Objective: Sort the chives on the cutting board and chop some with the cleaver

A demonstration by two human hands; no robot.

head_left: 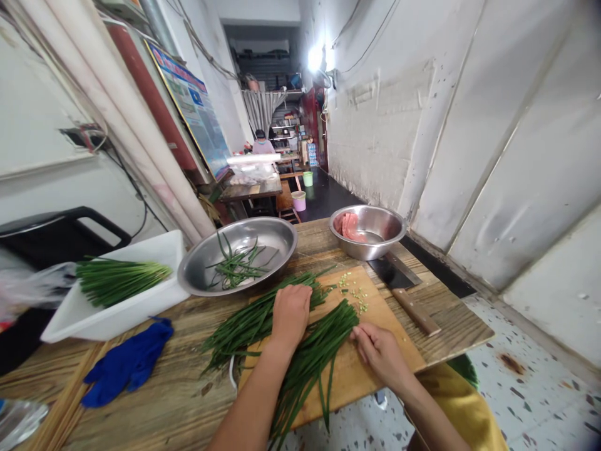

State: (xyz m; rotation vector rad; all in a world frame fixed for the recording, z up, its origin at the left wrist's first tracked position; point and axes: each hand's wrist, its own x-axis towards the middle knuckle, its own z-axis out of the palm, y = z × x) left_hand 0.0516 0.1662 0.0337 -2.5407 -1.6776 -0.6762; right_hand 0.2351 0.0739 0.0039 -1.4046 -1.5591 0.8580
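Note:
Two bunches of green garlic chives lie on a wooden cutting board. My left hand is closed over the far bunch, its fingertips hidden by the back of the hand. The near bunch spreads toward me, with its leaves hanging past the board's near edge. My right hand pinches at the right edge of this bunch, thumb and forefinger together on the chives. Small pale cut bits are scattered at the board's far right. A cleaver rests on the table to the right of the board.
A steel basin with loose chives stands behind the board. Another steel bowl holds something pink. At left are a white tub of chives, a blue glove and wooden sticks. A person sits far back.

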